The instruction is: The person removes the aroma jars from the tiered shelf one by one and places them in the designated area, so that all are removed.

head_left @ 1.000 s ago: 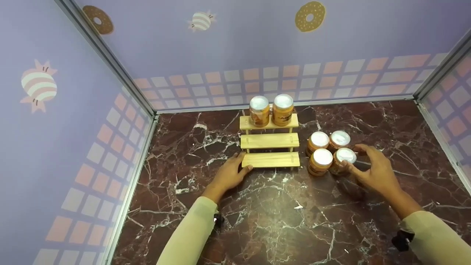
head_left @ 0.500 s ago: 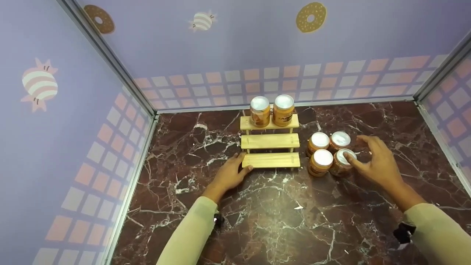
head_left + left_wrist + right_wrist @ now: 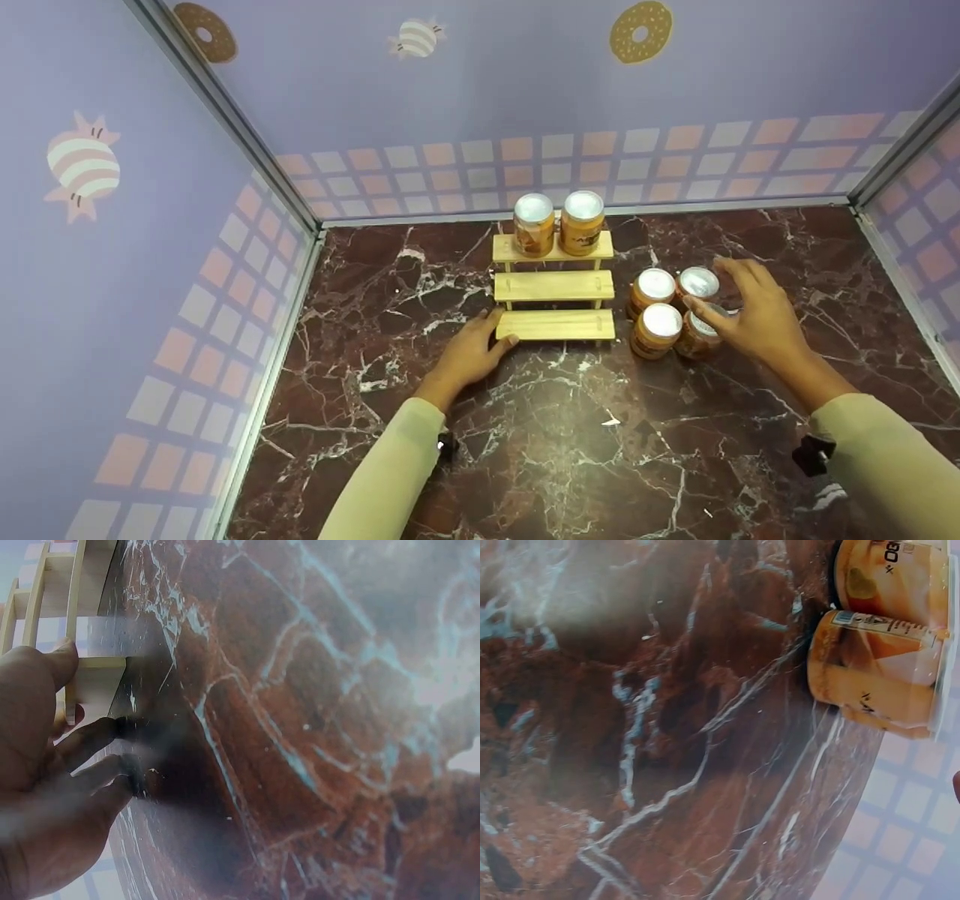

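Note:
A three-step wooden rack (image 3: 555, 286) stands on the marble-patterned table. My left hand (image 3: 469, 349) grips the left end of its lowest step, thumb on top, as the left wrist view also shows. Two orange jars with silvery lids, a left jar (image 3: 534, 234) and a right jar (image 3: 582, 234), stand upright on the top step. To the rack's right several more jars (image 3: 655, 335) stand grouped in two rows. Over their right side hovers my right hand (image 3: 765, 319), thumb and fingers spread. Its thumb partly covers the near right jar (image 3: 696, 343); its fingertips are beside the far right jar (image 3: 697, 283).
Patterned panels, among them a back wall (image 3: 480, 97) and a left wall (image 3: 142, 247), enclose the table (image 3: 555, 435). The back wall rises close behind the rack. A small white scrap (image 3: 611, 422) lies in front of the rack.
My right hand has shifted from the near right jar toward the far right jar, its thumb moving left over the near one. The left hand, rack and jars stay put.

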`<move>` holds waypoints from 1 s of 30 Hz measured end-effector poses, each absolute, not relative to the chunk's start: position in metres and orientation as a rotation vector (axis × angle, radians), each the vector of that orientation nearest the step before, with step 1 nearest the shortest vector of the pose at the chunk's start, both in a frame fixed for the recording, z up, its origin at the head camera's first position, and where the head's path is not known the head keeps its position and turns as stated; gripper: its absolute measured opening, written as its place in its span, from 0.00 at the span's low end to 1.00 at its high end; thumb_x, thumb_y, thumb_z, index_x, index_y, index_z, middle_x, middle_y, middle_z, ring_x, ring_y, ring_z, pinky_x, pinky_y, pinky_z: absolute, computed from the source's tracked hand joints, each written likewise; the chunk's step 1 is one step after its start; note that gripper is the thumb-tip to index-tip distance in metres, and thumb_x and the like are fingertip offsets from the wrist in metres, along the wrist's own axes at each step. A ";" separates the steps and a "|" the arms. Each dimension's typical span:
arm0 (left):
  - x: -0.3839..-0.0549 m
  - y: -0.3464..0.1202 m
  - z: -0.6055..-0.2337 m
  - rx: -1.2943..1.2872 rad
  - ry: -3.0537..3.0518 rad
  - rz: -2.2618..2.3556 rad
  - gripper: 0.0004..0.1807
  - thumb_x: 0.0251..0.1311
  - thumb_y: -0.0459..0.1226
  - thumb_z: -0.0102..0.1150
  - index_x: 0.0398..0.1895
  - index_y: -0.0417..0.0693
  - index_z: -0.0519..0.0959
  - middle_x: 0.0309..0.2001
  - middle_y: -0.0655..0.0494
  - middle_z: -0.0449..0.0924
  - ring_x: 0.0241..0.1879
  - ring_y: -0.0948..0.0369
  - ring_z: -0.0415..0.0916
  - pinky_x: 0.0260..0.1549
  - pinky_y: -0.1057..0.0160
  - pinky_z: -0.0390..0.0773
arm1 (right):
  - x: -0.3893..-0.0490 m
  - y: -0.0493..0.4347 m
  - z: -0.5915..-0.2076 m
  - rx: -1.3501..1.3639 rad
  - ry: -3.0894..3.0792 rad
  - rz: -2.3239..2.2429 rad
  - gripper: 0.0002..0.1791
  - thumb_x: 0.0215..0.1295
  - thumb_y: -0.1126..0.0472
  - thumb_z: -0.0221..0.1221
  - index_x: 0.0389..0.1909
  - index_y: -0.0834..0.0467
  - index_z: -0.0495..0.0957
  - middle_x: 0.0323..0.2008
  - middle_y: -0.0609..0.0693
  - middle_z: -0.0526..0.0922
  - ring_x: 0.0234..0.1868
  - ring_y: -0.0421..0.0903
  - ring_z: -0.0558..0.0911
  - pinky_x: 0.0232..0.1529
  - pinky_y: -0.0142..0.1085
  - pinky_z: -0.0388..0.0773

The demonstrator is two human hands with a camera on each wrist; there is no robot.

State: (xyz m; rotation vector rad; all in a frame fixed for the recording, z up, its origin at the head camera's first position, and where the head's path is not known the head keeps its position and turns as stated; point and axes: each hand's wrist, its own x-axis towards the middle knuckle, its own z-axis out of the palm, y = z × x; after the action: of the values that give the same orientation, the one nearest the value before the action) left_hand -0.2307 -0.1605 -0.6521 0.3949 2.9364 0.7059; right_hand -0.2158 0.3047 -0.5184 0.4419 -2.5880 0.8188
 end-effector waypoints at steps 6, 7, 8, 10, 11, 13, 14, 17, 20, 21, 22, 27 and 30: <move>-0.232 -0.159 -0.654 0.382 2.912 0.707 0.52 0.75 0.77 0.40 0.90 0.58 0.59 0.84 0.37 0.66 0.83 0.41 0.67 0.79 0.37 0.72 | -0.222 0.293 -0.514 0.445 -2.620 0.804 0.40 0.63 0.55 0.80 0.71 0.67 0.76 0.59 0.69 0.82 0.58 0.72 0.82 0.58 0.72 0.79; -0.233 -0.159 -0.654 0.379 2.906 0.712 0.52 0.75 0.77 0.40 0.90 0.58 0.59 0.84 0.37 0.66 0.83 0.41 0.67 0.79 0.37 0.72 | -0.224 0.291 -0.513 0.450 -2.620 0.808 0.40 0.63 0.55 0.80 0.71 0.66 0.76 0.59 0.69 0.82 0.58 0.72 0.82 0.59 0.72 0.79; -0.233 -0.159 -0.653 0.377 2.903 0.712 0.52 0.75 0.77 0.40 0.90 0.57 0.59 0.84 0.37 0.66 0.83 0.41 0.66 0.79 0.37 0.72 | -0.225 0.289 -0.512 0.457 -2.618 0.805 0.39 0.64 0.55 0.80 0.71 0.66 0.76 0.59 0.69 0.83 0.58 0.72 0.83 0.59 0.72 0.79; -0.234 -0.158 -0.652 0.374 2.902 0.709 0.51 0.76 0.76 0.41 0.91 0.57 0.59 0.84 0.37 0.66 0.83 0.41 0.66 0.79 0.37 0.72 | -0.229 0.284 -0.509 0.470 -2.611 0.807 0.39 0.64 0.55 0.80 0.70 0.66 0.76 0.58 0.68 0.83 0.59 0.71 0.83 0.60 0.71 0.79; -0.235 -0.158 -0.651 0.374 2.905 0.706 0.51 0.76 0.76 0.41 0.91 0.57 0.59 0.84 0.37 0.66 0.83 0.41 0.66 0.79 0.37 0.72 | -0.230 0.282 -0.507 0.477 -2.605 0.813 0.39 0.64 0.55 0.80 0.70 0.67 0.77 0.58 0.68 0.84 0.59 0.71 0.83 0.60 0.71 0.80; -0.236 -0.157 -0.650 0.373 2.913 0.702 0.50 0.76 0.76 0.41 0.91 0.58 0.59 0.84 0.38 0.67 0.83 0.42 0.67 0.79 0.37 0.73 | -0.234 0.278 -0.504 0.490 -2.594 0.821 0.38 0.64 0.55 0.80 0.70 0.66 0.77 0.58 0.68 0.84 0.58 0.70 0.83 0.59 0.70 0.80; -0.237 -0.157 -0.649 0.372 2.916 0.701 0.50 0.77 0.75 0.42 0.91 0.58 0.59 0.84 0.38 0.67 0.83 0.42 0.67 0.79 0.37 0.73 | -0.236 0.276 -0.503 0.493 -2.592 0.822 0.38 0.64 0.54 0.80 0.70 0.66 0.77 0.58 0.67 0.84 0.58 0.70 0.83 0.59 0.69 0.80; -0.238 -0.157 -0.648 0.365 2.915 0.701 0.50 0.77 0.75 0.43 0.91 0.59 0.59 0.84 0.40 0.67 0.84 0.44 0.66 0.78 0.37 0.73 | -0.240 0.269 -0.500 0.509 -2.589 0.829 0.38 0.65 0.54 0.79 0.71 0.66 0.77 0.58 0.67 0.84 0.58 0.69 0.83 0.60 0.68 0.80; -0.237 -0.158 -0.648 0.357 2.904 0.697 0.49 0.77 0.75 0.43 0.91 0.59 0.58 0.84 0.40 0.67 0.84 0.44 0.66 0.79 0.37 0.73 | -0.243 0.263 -0.498 0.516 -2.606 0.827 0.39 0.66 0.52 0.79 0.71 0.65 0.76 0.59 0.66 0.84 0.59 0.68 0.83 0.61 0.67 0.80; -0.237 -0.158 -0.648 0.356 2.903 0.695 0.49 0.77 0.74 0.43 0.91 0.59 0.59 0.84 0.40 0.67 0.84 0.44 0.66 0.78 0.37 0.73 | -0.244 0.261 -0.498 0.516 -2.614 0.827 0.39 0.66 0.52 0.79 0.72 0.65 0.76 0.60 0.66 0.84 0.60 0.68 0.83 0.62 0.68 0.80; -0.237 -0.158 -0.649 0.356 2.903 0.690 0.50 0.77 0.75 0.43 0.91 0.58 0.59 0.84 0.39 0.66 0.84 0.43 0.66 0.78 0.37 0.73 | -0.245 0.258 -0.498 0.518 -2.621 0.827 0.40 0.67 0.51 0.78 0.73 0.65 0.75 0.60 0.66 0.84 0.60 0.68 0.83 0.63 0.68 0.80; -0.235 -0.159 -0.650 0.372 2.911 0.692 0.50 0.77 0.75 0.42 0.90 0.57 0.59 0.84 0.38 0.67 0.83 0.42 0.67 0.78 0.36 0.73 | -0.249 0.247 -0.495 0.523 -2.656 0.821 0.43 0.67 0.49 0.78 0.75 0.65 0.74 0.63 0.67 0.83 0.62 0.69 0.82 0.65 0.70 0.79; -0.233 -0.159 -0.651 0.379 2.911 0.694 0.51 0.77 0.76 0.40 0.91 0.57 0.59 0.84 0.38 0.67 0.83 0.42 0.67 0.78 0.36 0.73 | -0.252 0.240 -0.495 0.516 -2.684 0.812 0.45 0.67 0.45 0.77 0.76 0.65 0.73 0.64 0.67 0.82 0.63 0.69 0.82 0.66 0.71 0.79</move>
State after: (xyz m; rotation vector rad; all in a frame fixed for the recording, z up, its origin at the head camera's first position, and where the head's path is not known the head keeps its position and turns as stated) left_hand -0.2331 -0.1587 -0.6507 0.3789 2.9108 0.6943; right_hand -0.2522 0.2401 -0.4948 0.5159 -2.6841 0.8125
